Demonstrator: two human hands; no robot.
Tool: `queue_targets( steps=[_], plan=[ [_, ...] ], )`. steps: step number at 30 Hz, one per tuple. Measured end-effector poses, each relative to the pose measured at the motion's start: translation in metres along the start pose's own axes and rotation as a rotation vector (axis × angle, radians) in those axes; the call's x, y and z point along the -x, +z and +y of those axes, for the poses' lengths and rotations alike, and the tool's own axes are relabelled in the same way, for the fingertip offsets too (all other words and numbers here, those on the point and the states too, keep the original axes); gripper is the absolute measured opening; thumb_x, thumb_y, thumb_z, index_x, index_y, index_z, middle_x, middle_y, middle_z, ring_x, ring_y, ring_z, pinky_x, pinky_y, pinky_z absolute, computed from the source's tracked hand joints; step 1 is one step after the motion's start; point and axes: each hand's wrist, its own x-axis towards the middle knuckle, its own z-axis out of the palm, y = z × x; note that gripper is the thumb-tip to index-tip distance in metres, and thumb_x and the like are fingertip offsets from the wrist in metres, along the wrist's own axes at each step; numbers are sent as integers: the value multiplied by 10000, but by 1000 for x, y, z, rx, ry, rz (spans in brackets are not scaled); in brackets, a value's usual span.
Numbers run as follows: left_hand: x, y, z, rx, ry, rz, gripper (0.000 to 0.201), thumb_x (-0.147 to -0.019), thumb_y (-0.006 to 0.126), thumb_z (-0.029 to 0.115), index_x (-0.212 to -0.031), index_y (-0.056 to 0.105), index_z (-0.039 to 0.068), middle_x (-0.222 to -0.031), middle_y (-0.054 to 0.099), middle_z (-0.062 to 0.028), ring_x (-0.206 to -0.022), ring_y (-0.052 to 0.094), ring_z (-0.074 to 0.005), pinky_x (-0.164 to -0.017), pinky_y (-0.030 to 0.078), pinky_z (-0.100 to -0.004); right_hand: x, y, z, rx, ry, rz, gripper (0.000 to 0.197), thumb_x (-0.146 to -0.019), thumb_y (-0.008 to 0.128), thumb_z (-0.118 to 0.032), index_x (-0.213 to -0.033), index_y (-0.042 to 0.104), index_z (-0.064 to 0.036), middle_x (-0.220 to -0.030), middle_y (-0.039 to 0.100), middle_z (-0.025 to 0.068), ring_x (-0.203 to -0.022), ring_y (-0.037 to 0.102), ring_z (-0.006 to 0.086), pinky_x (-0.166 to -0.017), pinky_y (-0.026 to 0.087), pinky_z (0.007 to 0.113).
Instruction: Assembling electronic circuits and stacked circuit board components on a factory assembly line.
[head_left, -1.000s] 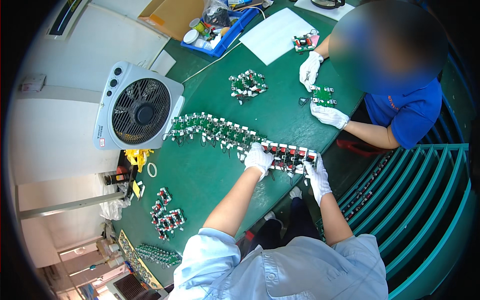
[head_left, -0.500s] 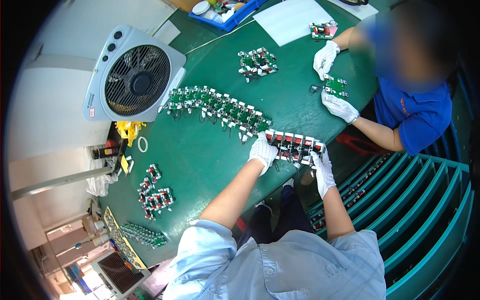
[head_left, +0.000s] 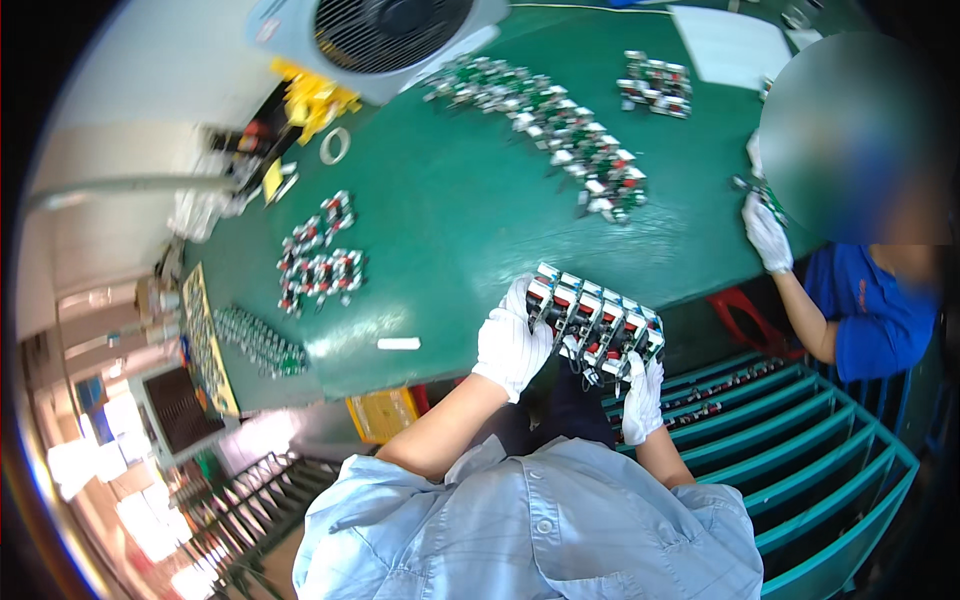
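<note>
A block of small circuit-board modules, white, black and red and lined up side by side, is held between my two white-gloved hands, just off the table's near edge. My left hand grips its left end, and my right hand grips its right end from below. Thin dark wires hang from the block. Beyond it on the green table lies a long curved row of similar modules, blurred by motion.
Small module clusters lie left and far right; a denser group sits near the left corner. A box fan stands at the back. On the right, a co-worker's gloved hand holds a green board. A teal slatted rack stands below right.
My hands have lifted the module block away from the long row's near end and drawn it toward me, past the table edge. The view has swung, so the table things appear shifted.
</note>
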Motion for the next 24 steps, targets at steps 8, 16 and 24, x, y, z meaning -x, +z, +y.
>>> queue_targets(
  steps=[8, 16, 24],
  plan=[
    [111, -85, -83, 51, -207, 294, 531, -629, 518, 98, -1153, 437, 61, -871, 592, -204, -728, 581, -382, -639, 483, -432, 76, 84, 38, 56, 206, -195, 305, -862, 475, -247, -1044, 515, -6, -867, 559, 77, -749, 509, 176, -662, 418, 332],
    [285, -144, -200, 314, -530, 419, 543, -636, 514, 97, -1160, 390, 23, -963, 563, -221, -812, 569, -376, -688, 471, -449, 179, 158, 100, 191, 6, -556, 456, -848, 510, -321, -1193, 411, -39, -1060, 481, 100, -912, 494, 164, -723, 441, 315],
    [455, -163, -280, 443, -1002, 520, 471, -638, 507, 109, -1101, 440, 56, -876, 588, -209, -760, 578, -385, -682, 457, -472, 309, 260, 108, 428, 235, -911, 431, -866, 466, -291, -1187, 419, -7, -1096, 516, 105, -934, 531, 160, -773, 460, 300]
  ],
)
